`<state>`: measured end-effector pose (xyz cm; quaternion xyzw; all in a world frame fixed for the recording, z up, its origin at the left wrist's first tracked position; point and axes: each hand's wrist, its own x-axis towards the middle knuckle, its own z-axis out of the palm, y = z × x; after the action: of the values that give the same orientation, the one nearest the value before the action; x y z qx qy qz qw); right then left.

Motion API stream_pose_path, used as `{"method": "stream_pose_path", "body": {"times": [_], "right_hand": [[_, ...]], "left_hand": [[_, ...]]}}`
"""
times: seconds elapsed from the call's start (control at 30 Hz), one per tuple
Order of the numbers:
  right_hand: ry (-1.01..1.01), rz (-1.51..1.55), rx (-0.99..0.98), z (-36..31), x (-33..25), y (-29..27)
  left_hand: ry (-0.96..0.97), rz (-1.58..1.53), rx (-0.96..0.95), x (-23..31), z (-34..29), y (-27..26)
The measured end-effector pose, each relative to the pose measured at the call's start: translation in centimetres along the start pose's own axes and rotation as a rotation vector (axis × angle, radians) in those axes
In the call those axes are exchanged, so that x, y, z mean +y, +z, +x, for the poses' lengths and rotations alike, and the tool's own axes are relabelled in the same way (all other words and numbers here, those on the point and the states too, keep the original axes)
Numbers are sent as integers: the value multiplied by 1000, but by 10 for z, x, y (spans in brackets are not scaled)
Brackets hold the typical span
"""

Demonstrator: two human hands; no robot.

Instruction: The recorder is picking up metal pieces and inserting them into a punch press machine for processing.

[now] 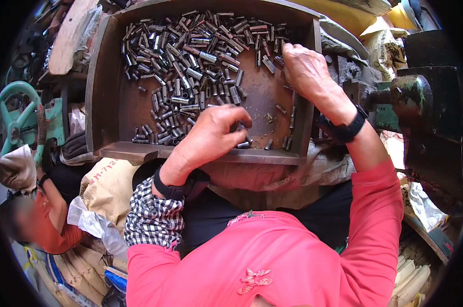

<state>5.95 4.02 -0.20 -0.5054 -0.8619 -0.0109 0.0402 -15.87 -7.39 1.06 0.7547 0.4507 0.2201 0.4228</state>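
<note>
A shallow brown tray [102, 87] in front of me holds a heap of small shiny metal tubes [190, 56], thickest at the far side and left. My left hand [216, 132] is over the tray's near part, thumb and fingers curled around a small dark metal tube; the fingers are slightly smeared by motion. Beside the tray's right wall, my right hand [308, 71] reaches in with its fingers drawn together and bent down. Whatever its fingertips grip is hidden. A few loose tubes [291, 123] lie along the right wall, below that hand.
A dark machine with a worn green rounded part [411, 94] stands close on the right. To the left are a green handwheel [17, 115], a tan paper sack [108, 187] and another person in orange [62, 233]. A wooden board [70, 38] leans at the far left.
</note>
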Motion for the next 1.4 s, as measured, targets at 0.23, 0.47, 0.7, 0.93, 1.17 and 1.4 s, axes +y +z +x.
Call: {"method": "stream_pose_path", "body": {"times": [0.23,0.47,0.7,0.93,1.17,1.4], "right_hand": [[43,661,10,-69,-25,-25],[44,833,20,-105,-32,-20],[123,1188,-24,-107,-25,-11],[418,1683,-164,-109,-26,-19],[439,1798,-178,-109,-24,-21],[472,1842,-168,-109,-25,-17]], "left_hand": [[21,364,-253,4,4,13],[-60,525,-241,6,12,27],[54,391,-31,0,17,30],[-440,-804,-6,12,25,26],[-462,-1123,83,13,25,31],[-460,-1220,92,12,25,35]]}}
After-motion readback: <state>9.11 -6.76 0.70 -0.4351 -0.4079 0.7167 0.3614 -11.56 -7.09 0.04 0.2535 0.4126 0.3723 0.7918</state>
